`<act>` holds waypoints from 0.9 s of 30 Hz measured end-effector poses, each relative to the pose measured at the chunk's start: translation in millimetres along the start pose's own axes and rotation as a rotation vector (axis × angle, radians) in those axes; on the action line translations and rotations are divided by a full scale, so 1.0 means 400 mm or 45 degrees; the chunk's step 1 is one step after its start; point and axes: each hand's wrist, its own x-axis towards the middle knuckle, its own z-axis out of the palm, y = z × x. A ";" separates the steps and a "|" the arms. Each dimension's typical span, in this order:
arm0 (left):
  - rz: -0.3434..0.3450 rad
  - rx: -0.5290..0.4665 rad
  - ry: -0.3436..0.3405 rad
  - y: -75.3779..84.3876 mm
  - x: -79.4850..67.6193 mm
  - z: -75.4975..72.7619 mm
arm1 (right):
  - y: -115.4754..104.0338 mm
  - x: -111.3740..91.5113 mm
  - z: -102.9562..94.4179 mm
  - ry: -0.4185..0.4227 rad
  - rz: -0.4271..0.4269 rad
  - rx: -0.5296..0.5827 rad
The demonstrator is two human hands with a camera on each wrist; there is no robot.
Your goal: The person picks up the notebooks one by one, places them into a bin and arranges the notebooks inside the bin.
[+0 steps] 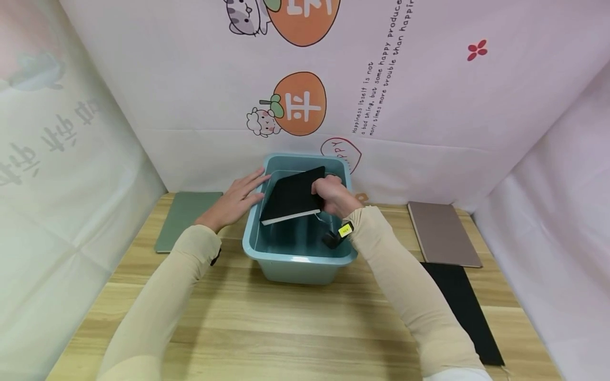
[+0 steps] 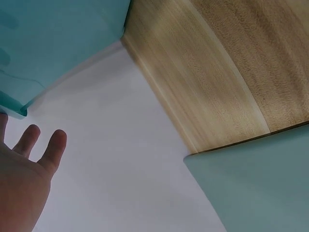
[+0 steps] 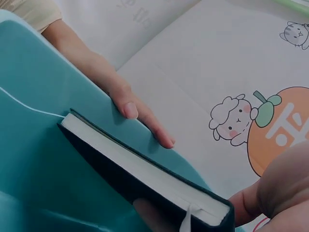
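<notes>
A black hardcover notebook [image 1: 293,194] is tilted inside a light blue plastic bin [image 1: 300,272]. My right hand [image 1: 335,194] grips the notebook along its right side, thumb over the cover. In the right wrist view the white page edges of the notebook [image 3: 145,162] face up, and a thin white ribbon trails from its far end. My left hand [image 1: 233,203] rests with straight fingers on the left rim of the bin. From the left wrist, part of that hand [image 2: 24,179] shows beside the bin's wall [image 2: 63,43].
A green notebook [image 1: 188,219] lies on the wooden table [image 1: 286,328] left of the bin. To the right lie a brownish-grey notebook [image 1: 443,233] and a flat black item [image 1: 469,312], partly behind my right forearm. White printed cloth [image 1: 200,95] walls off the back and sides.
</notes>
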 end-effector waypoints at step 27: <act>-0.017 -0.016 -0.015 0.009 0.005 0.000 | 0.037 0.015 0.015 -0.032 0.053 -0.173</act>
